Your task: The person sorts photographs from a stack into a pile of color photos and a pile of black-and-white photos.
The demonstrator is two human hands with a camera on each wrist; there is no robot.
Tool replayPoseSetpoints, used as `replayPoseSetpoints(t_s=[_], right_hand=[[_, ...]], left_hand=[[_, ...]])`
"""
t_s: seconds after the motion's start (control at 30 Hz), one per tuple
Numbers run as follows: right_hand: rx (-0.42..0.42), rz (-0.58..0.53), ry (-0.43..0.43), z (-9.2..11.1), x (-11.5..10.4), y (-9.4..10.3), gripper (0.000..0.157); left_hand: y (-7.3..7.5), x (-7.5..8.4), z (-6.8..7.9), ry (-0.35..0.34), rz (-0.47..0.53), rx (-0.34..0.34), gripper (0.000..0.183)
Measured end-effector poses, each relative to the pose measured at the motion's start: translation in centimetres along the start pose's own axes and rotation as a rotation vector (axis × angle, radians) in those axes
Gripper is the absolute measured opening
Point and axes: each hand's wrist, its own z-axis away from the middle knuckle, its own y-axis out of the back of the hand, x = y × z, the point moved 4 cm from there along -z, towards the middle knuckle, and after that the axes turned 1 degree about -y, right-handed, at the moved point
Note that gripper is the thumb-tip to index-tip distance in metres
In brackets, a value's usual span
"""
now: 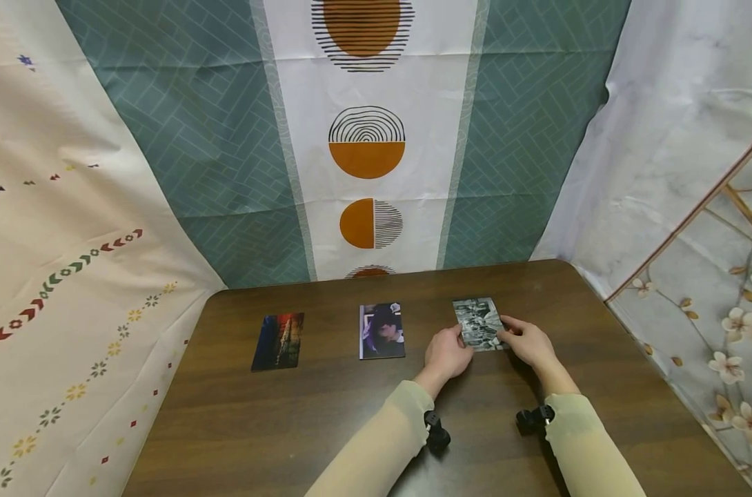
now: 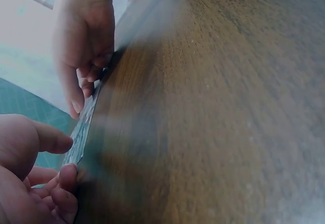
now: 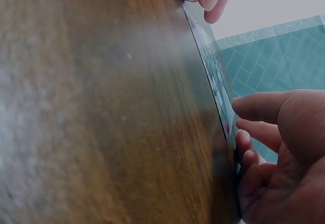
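A black-and-white photo card [image 1: 479,323] lies on the right part of the brown table, flat or nearly so. My left hand [image 1: 448,353] pinches its left edge near the lower corner; the left wrist view shows that thumb [image 2: 56,138] over the card's face and curled fingers at its side. At the right edge, my right hand [image 1: 528,341] grips the card between thumb and fingers. In the right wrist view the card [image 3: 216,82] appears edge-on, with the right thumb [image 3: 259,106] on its face. The undersides of the fingers are partly hidden.
Two more picture cards lie on the table [image 1: 326,421]: a purple-toned one with a person on it [image 1: 382,331] in the middle, and a dark red-and-blue one [image 1: 279,342] at the left. Patterned cloth [image 1: 366,228] hangs behind the table and along both sides.
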Motion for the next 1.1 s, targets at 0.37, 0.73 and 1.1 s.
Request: replayPoseSetpoints(t_s=[0.37, 0.73, 1.1], right_hand=[[-0.008, -0.069, -0.015, 0.6, 0.3, -0.2, 0.058], [-0.006, -0.175, 0.001, 0.7, 0.2, -0.4, 0.057], [0.071, -0.178, -0.003, 1.3, -0.5, -0.2, 0.058]], left_hand=[[0.9, -1.0, 0.9, -0.039, 0.254, -0.040, 0.055], [2.2, -1.8, 2.2, -0.074, 0.350, -0.059, 0.054], [4.6, -2.6, 3.5, -0.066, 0.492, -0.063, 0.045]])
